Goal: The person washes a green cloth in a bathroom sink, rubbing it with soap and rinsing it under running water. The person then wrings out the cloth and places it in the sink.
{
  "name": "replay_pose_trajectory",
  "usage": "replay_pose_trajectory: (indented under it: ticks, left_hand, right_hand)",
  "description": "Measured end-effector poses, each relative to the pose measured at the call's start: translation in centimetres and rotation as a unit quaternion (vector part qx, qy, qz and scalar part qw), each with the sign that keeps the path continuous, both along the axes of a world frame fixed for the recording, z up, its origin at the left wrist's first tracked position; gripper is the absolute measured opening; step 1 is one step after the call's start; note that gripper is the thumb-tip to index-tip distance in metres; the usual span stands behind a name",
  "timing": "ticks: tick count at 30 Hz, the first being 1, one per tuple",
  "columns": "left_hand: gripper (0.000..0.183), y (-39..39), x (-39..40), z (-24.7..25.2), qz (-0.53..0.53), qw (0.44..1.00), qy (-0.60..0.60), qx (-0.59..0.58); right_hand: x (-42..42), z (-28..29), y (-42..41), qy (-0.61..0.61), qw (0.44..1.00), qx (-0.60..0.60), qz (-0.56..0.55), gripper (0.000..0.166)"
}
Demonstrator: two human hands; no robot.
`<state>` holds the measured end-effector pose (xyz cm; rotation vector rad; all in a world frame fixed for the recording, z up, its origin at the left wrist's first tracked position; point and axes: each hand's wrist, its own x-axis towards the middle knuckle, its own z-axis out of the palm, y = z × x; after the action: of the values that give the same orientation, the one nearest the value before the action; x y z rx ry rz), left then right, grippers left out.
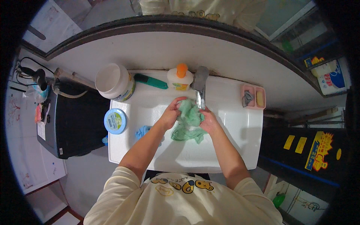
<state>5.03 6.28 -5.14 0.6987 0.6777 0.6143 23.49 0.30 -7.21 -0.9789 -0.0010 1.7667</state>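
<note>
A wet, light green cloth (189,112) is bunched between my two hands, right below the spout of the chrome tap (200,97). My left hand (170,114) grips its left side, fingers curled around the bunched part. On the other side my right hand (208,120) holds the cloth's right edge, palm partly turned up. The cloth's lower end spreads over the bottom of the white sink (236,140). A crumpled blue cloth (143,131) lies in the sink at the left, partly hidden behind my left forearm.
Along the back rim stand an open white tub (112,81), a green-handled brush (152,81) and a white bottle with an orange cap (180,78). A blue lid (115,121) sits on the left rim. At the back right is a pink soap dish (253,97). Dark appliances flank the sink.
</note>
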Motion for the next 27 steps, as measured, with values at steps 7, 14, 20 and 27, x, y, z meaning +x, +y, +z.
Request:
replay_pose_trajectory:
  ticks: [7, 14, 20, 27]
  left_hand:
    - [0.061, -2.4, 1.1, -2.6, 0.037, 0.973, 0.189, 0.130]
    - [0.046, -2.5, 3.7, 0.1, 0.064, 0.929, -0.061, -0.359]
    - [0.042, -0.9, 4.1, -7.2, 0.059, 0.943, -0.025, -0.326]
    - [0.039, -2.3, 6.7, -4.0, 0.089, 0.937, -0.065, -0.331]
  right_hand:
    - [-1.7, -0.4, 1.4, -0.170, 0.980, 0.060, 0.083, 0.024]
    - [-6.8, 5.7, 0.3, -0.473, 0.879, 0.039, 0.033, 0.036]
    - [-9.3, 4.5, -4.3, -0.579, 0.791, 0.198, -0.012, 0.037]
    - [-4.6, 0.4, 0.9, -0.727, 0.681, 0.093, 0.006, 0.027]
